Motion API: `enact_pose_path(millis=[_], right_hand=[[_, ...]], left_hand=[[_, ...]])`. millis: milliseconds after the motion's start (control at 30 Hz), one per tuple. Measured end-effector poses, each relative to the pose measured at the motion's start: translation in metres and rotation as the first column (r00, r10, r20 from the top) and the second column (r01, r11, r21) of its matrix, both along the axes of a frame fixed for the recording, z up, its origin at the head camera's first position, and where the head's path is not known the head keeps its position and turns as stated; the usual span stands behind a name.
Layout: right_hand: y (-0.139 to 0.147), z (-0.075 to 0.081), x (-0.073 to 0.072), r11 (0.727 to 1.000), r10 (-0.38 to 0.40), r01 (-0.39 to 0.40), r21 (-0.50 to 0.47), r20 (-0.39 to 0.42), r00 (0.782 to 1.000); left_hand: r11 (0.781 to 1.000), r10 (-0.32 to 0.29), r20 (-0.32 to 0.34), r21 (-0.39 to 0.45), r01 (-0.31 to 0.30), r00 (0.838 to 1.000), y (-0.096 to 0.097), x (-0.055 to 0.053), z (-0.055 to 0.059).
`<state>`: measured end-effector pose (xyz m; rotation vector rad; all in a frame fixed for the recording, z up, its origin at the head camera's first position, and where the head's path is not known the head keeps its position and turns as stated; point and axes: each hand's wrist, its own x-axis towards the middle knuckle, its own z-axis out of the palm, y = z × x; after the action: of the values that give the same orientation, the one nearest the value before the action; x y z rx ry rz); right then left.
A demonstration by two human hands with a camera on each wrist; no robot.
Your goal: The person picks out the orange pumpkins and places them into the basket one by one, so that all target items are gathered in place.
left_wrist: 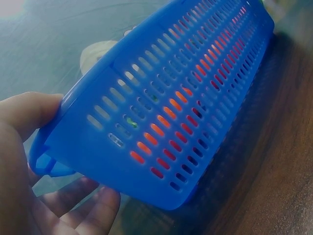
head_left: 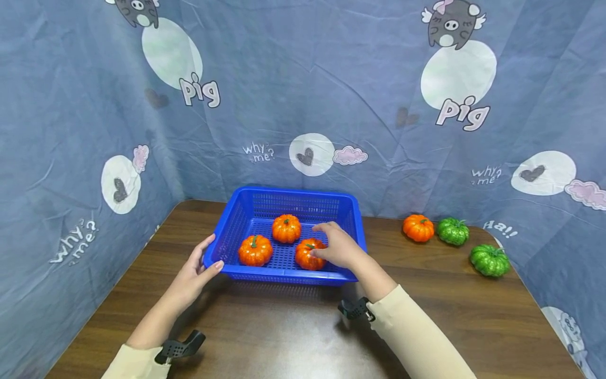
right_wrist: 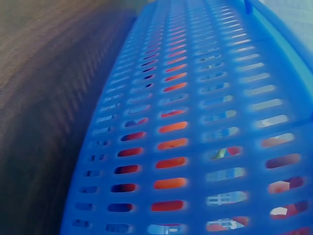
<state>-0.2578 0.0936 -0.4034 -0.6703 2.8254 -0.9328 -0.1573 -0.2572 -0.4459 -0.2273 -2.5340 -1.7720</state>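
Observation:
A blue plastic basket (head_left: 284,272) with slotted sides sits on the table, and three orange pumpkins rest on its floor. One pumpkin (head_left: 255,251) is at the front left, one (head_left: 286,229) at the back, and one (head_left: 307,258) at the front right. My left hand (head_left: 191,279) grips the basket's left front corner, thumb on the rim (left_wrist: 80,90) and fingers below it. Reaching over the front wall, my right hand (head_left: 340,247) has thumb and fingers spread apart at the front-right pumpkin. Whether it touches that pumpkin is unclear. The basket wall (right_wrist: 195,107) hides this hand's fingers in the right wrist view.
To the basket's right, another orange pumpkin (head_left: 418,228) stands by the table's back edge. Beside it is a green pumpkin (head_left: 452,231), and a second green one (head_left: 490,260) sits farther right. A blue printed cloth (head_left: 369,105) hangs behind the brown wooden table (head_left: 265,326).

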Motion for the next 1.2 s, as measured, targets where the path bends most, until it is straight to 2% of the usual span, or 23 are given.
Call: enact_pose_path(millis=[333,633,1000,1200], right_hand=[[0.009,0.016,0.011,0.998,-0.017,0.013,-0.057,-0.065,0.998],[0.021,0.023,0.018,0.994,-0.023,0.010,-0.105,-0.125,0.992],[0.038,0.034,0.026,0.985,-0.064,0.027,-0.169,-0.214,0.975],[0.048,0.035,0.030,0.982,-0.087,0.038,-0.186,-0.262,0.961]], left_hand=[[1.000,-0.004,-0.012,0.001,0.004,1.000,0.000,0.000,-0.001],[1.000,0.001,-0.013,0.009,0.000,1.000,-0.001,-0.001,-0.003],[1.000,-0.006,-0.014,0.026,0.006,1.000,0.000,-0.001,-0.003],[0.999,-0.007,-0.016,0.034,0.008,1.000,0.000,-0.002,-0.004]])
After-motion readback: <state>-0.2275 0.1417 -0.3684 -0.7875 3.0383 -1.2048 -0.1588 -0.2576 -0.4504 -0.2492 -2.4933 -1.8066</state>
